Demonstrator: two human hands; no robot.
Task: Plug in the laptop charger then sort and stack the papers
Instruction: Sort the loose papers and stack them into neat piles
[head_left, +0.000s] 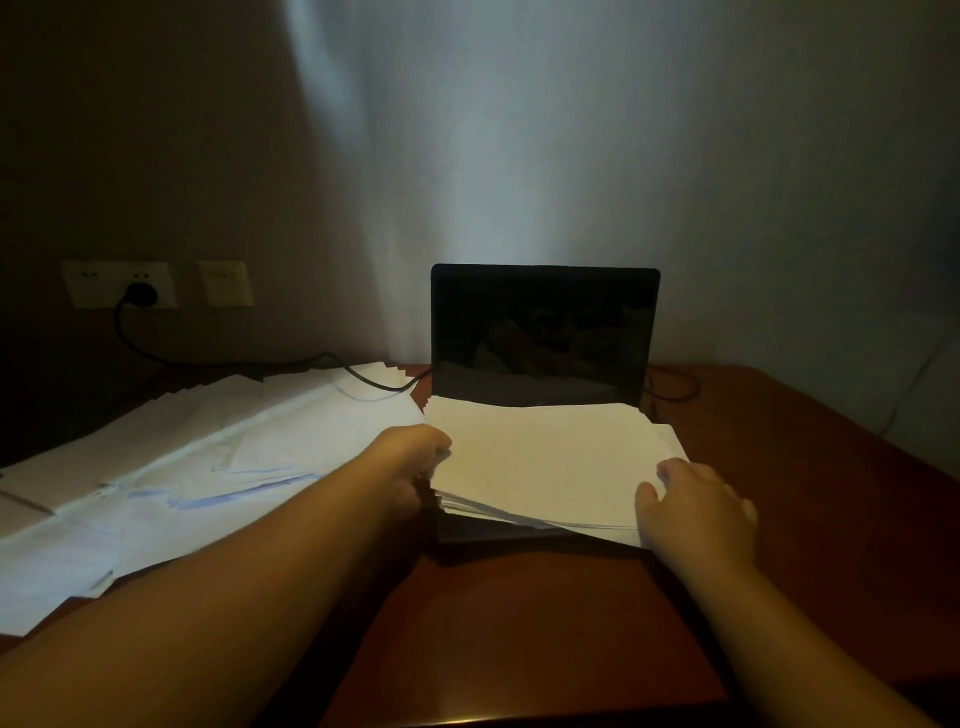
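Observation:
A thick stack of white papers (540, 457) lies over the keyboard of an open dark laptop (545, 332). My left hand (415, 460) grips the stack's left edge, fingers curled round it. At the front right corner my right hand (696, 506) holds the stack, thumb on the top sheet. Loose white sheets (208, 457) spread across the left of the table. The black charger plug (141, 295) sits in a wall socket (122, 283), and its cable (363, 376) runs over the sheets toward the laptop.
The reddish-brown wooden table (519, 623) has a front edge close to me. A second wall plate (225, 283) is right of the socket. Another thin cable (675, 387) loops behind the laptop on the right. The room is dim.

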